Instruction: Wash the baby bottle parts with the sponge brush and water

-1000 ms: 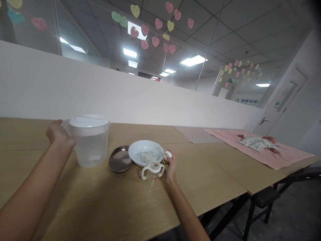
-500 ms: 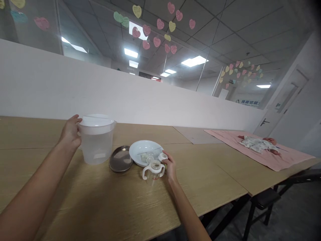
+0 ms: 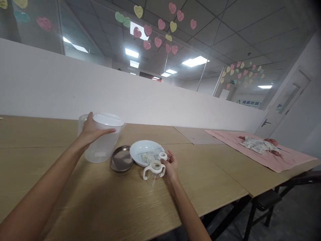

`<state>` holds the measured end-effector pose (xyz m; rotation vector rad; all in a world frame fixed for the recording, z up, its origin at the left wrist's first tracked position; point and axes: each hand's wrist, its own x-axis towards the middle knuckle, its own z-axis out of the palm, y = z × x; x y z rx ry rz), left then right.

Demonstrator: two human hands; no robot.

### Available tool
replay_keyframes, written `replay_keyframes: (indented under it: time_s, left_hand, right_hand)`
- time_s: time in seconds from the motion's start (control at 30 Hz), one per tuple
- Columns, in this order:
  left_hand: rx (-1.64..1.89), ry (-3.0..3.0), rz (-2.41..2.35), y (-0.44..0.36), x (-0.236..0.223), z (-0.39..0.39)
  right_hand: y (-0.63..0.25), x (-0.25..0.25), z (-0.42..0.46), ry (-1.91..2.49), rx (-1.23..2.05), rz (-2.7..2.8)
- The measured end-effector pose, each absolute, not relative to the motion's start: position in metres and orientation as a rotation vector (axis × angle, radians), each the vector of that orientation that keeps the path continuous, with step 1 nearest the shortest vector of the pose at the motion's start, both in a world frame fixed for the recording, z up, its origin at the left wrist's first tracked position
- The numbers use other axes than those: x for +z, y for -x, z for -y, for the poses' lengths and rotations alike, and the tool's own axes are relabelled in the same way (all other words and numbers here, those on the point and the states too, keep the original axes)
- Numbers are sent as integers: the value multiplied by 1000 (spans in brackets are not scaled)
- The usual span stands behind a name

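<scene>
My left hand [image 3: 91, 131] is spread around the upper side of a translucent plastic pitcher [image 3: 99, 150] with a white lid, its thumb stretched across the front. The pitcher leans to the right, its handle showing behind the hand. My right hand [image 3: 172, 165] has its fingers apart beside a white ring-shaped bottle top [image 3: 163, 156], the thumb close to it. In front stands a clear baby bottle [image 3: 153, 175] with a white two-handled collar and an uncovered mouth. Behind them is a white bowl [image 3: 136, 147] holding clear and pale small items I cannot make out fully.
An oval metal tray [image 3: 121, 159] lies between pitcher and bowl on the wooden table [image 3: 105, 207]. Farther right, a baby doll [image 3: 258, 144] in patterned clothes lies on a pink cloth [image 3: 225, 142]. A dark stool [image 3: 267, 201] stands by the table's right edge.
The pitcher has gone from upright to leaning right, and my left hand has shifted from its handle side onto its body. My right hand has drawn slightly back from the bottle top, fingers opening.
</scene>
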<state>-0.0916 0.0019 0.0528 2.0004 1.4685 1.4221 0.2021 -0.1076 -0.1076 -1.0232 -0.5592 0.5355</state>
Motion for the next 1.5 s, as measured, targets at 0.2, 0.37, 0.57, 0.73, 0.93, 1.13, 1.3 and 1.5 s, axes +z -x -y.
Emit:
replay_keyframes:
  time_s: [0.2, 0.37, 0.57, 0.73, 0.93, 1.13, 1.3, 1.5]
  left_hand:
    - [1426, -2215, -1552, 78, 45, -2]
    - [1400, -2466, -1498, 61, 33, 3]
    - [1277, -2774, -1315, 38, 20, 18]
    - [1266, -2943, -1199, 34, 17, 26]
    - [1306, -3027, -1123, 37, 20, 30]
    - [1289, -3026, -1151, 38, 22, 28]
    - [1274, -3085, -1141, 39, 22, 29]
    - [1297, -3122, -1096, 39, 22, 30]
  right_hand:
    - [-198, -106, 109, 968, 572, 543]
    - [-198, -106, 109, 953, 612, 539]
    - [-200, -109, 108, 957, 625, 600]
    - [-199, -108, 109, 952, 634, 597]
    - [-197, -105, 109, 1005, 625, 563]
    - [-196, -102, 112, 1008, 610, 499]
    - [-195, -98, 116, 1000, 525, 455]
    - [-198, -99, 115, 983, 495, 420]
